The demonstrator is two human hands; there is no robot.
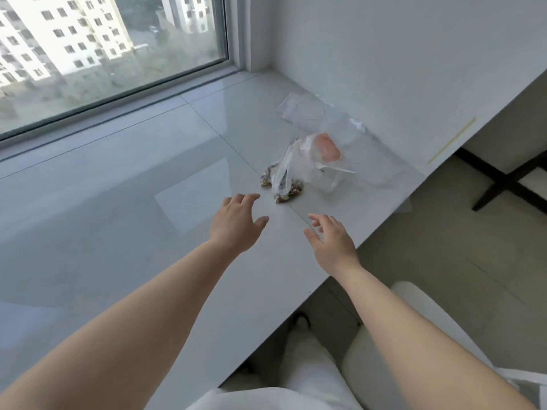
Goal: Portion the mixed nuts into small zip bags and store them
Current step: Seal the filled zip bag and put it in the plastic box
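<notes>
A small clear bag of mixed nuts (pixel 284 184) lies beside crumpled empty zip bags (pixel 322 161) on the white worktop (pixel 148 202); left hand (pixel 236 223) and right hand (pixel 331 241) reach toward it, fingers spread, holding nothing, likely about to pick it up

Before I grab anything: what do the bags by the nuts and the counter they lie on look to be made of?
The bags look like thin clear plastic film: see-through, crinkled, with bright glints, and the nuts show through at the near end. The counter looks like glossy pale tile or stone, likely hard and slick: it mirrors the window and has thin straight joint lines.
</notes>
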